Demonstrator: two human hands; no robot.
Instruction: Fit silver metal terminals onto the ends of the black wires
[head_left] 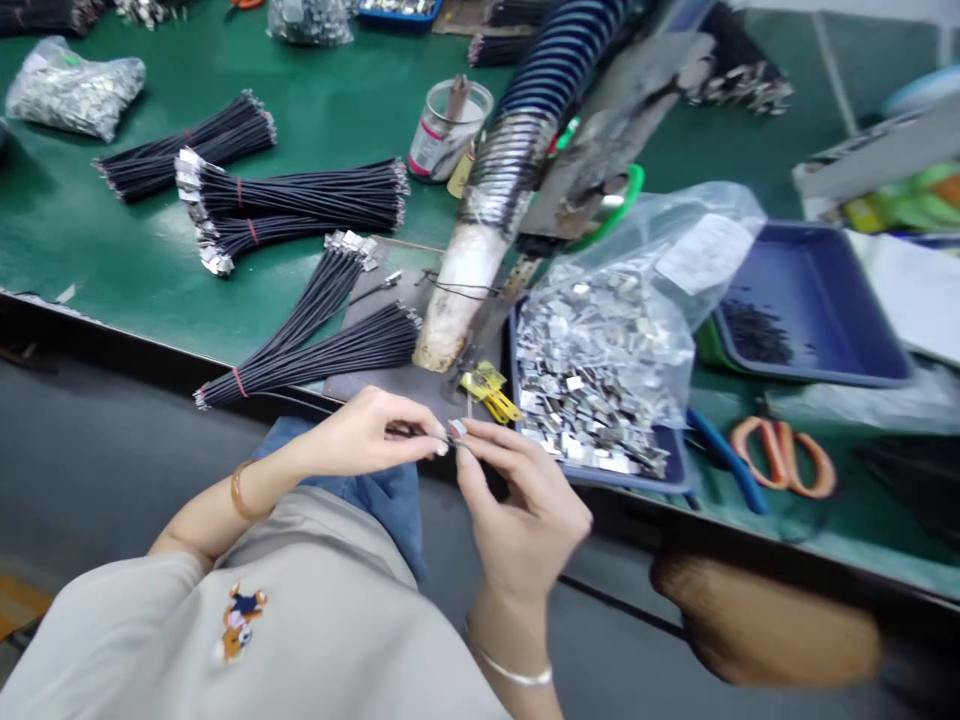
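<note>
My left hand is closed in a pinch at the table's front edge. A thin black cable runs in behind it, and its end seems to lie between the fingertips. My right hand meets the left one, thumb and fingers closed on a small silvery metal piece. The fingers cover most of both parts. Just right of the hands, a blue tray bears a plastic bag and many loose metal pieces. Left of them lies a banded bundle of black cables.
A ribbed duct hose comes down above the hands. Yellow clips lie below its nozzle. Further cable bundles and a plastic cup stand behind. Orange-handled scissors, blue-handled pliers and another blue tray lie right.
</note>
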